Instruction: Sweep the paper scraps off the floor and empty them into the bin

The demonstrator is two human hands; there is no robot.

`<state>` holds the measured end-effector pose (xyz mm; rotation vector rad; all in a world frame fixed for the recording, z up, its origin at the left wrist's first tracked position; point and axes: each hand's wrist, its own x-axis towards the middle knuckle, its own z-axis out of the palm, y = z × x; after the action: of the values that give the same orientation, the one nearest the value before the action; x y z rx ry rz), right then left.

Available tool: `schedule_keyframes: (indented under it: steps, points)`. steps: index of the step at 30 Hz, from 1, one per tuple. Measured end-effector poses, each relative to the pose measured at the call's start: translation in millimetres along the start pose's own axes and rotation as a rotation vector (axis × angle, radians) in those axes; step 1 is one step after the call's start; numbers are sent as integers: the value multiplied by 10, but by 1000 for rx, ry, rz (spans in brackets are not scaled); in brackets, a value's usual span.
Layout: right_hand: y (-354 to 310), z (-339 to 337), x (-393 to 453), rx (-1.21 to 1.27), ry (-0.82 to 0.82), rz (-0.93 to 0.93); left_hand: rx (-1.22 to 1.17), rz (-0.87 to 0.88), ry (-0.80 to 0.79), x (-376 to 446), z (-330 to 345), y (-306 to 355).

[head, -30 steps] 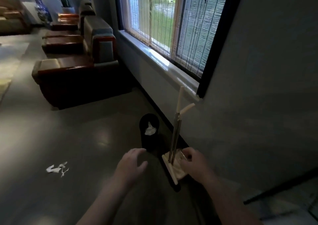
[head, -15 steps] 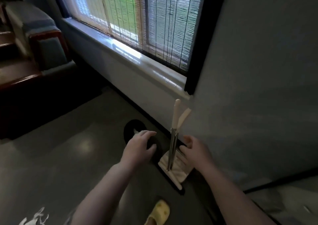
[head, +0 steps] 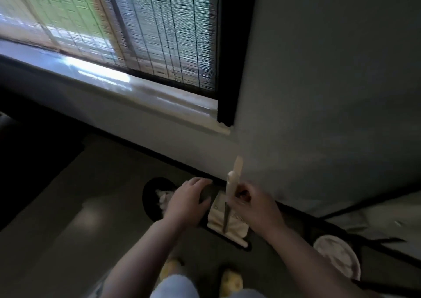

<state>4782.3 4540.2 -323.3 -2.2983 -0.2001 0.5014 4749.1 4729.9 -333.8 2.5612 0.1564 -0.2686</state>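
A grey floor (head: 75,206) meets the wall under a bright window (head: 114,24). The black bin (head: 151,197) stands far left of the upright broom and dustpan (head: 227,220). The left hand (head: 186,202) hovers spread; the right hand (head: 255,206) curls at the handles, grip unclear. Best to seize both handles firmly and lift straight up.

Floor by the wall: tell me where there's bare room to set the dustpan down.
Bare floor lies left of the black bin, out toward the room. It is crowded along the wall: the bin, the broom and dustpan set and a round white thing line up there, with the left hand, right hand and yellow slippers closing in.
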Motion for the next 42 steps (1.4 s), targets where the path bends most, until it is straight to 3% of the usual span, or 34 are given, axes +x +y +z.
schedule_keyframes:
  steps: [5, 9, 13, 18, 20, 23, 29, 39, 42]
  points:
    - [-79, 121, 65, 36, 132, 26, -4, 217, -104, 599, -76, -86]
    - [-167, 307, -52, 127, 307, 147, -1, 541, -240, 1013, -69, -123]
    - [-307, 565, -131, 128, 444, 239, 219, 856, -417, 1323, 9, -61]
    - [-382, 846, -184, 192, 641, 372, 449, 1031, -655, 1456, 97, -86]
    - [-376, 941, -193, 206, 687, 384, 496, 1121, -656, 1490, 156, -107]
    - [-380, 1047, -181, 190, 743, 417, 388, 1251, -624, 1604, 300, -166]
    - [-440, 1123, -156, 83, 805, 445, 351, 1568, -434, 1779, 569, -206]
    - [-540, 1158, -236, 33, 814, 441, 331, 1499, -492, 1705, 669, -243]
    - [-549, 1181, -296, 85, 842, 420, 317, 1543, -418, 1663, 681, -223]
